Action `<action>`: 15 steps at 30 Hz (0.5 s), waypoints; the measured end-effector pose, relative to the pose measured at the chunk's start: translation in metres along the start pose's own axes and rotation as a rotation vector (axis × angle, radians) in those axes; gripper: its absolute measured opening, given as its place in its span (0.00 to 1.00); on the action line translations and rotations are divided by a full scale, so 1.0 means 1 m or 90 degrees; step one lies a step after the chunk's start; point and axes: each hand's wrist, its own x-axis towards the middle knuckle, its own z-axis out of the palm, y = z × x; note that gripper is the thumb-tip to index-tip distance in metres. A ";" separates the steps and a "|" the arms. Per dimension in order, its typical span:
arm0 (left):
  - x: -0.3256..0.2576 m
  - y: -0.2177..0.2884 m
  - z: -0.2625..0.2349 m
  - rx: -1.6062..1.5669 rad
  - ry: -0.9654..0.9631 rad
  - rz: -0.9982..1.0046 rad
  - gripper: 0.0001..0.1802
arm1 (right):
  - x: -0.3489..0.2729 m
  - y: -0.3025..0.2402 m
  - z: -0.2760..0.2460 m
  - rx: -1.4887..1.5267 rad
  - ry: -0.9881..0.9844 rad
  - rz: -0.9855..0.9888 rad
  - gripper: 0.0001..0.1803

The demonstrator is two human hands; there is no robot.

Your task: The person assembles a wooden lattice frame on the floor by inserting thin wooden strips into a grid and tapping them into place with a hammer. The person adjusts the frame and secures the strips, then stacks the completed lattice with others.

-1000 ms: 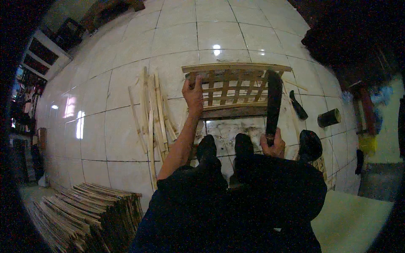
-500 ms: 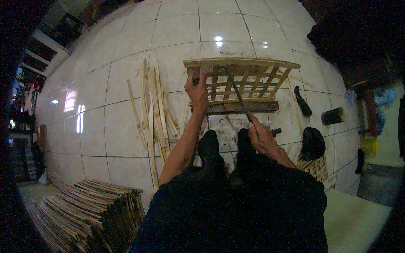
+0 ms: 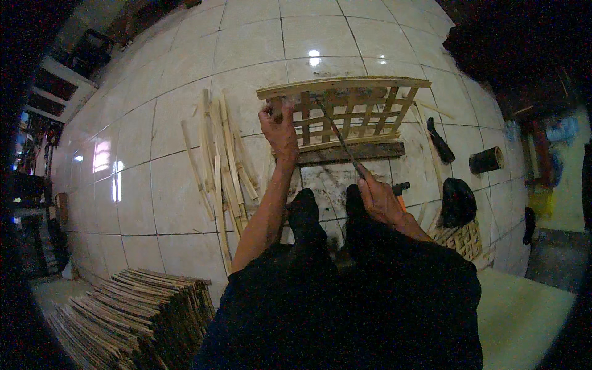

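Note:
A bamboo lattice frame [image 3: 364, 105] lies on the tiled floor ahead of my feet, its near edge resting on a dark wooden block [image 3: 351, 152]. My left hand [image 3: 279, 127] grips the frame's left side. My right hand [image 3: 380, 198] holds the handle of a long dark blade [image 3: 336, 135], whose tip reaches up over the lattice slats. Both forearms come up from my dark-clothed lap.
Loose bamboo strips [image 3: 222, 160] lie fanned out left of the frame. A big stack of bamboo slats [image 3: 135, 314] sits at the lower left. To the right are a dark cylinder [image 3: 486, 160], a black object [image 3: 458, 201], a small woven piece [image 3: 462, 237] and a dark tool [image 3: 439, 140].
My right hand has brought the blade down from an upright hold at the frame's right side to a slant across the lattice. The left hand stays on the frame.

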 end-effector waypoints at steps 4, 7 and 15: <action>-0.004 0.003 -0.003 0.063 -0.015 0.013 0.18 | 0.006 0.005 0.003 -0.017 -0.006 -0.025 0.26; 0.004 0.000 -0.002 0.078 -0.026 0.020 0.16 | 0.001 0.021 0.009 -0.022 0.047 -0.085 0.26; 0.051 -0.026 -0.004 0.065 -0.054 -0.090 0.14 | -0.052 0.089 0.004 0.086 0.080 0.074 0.28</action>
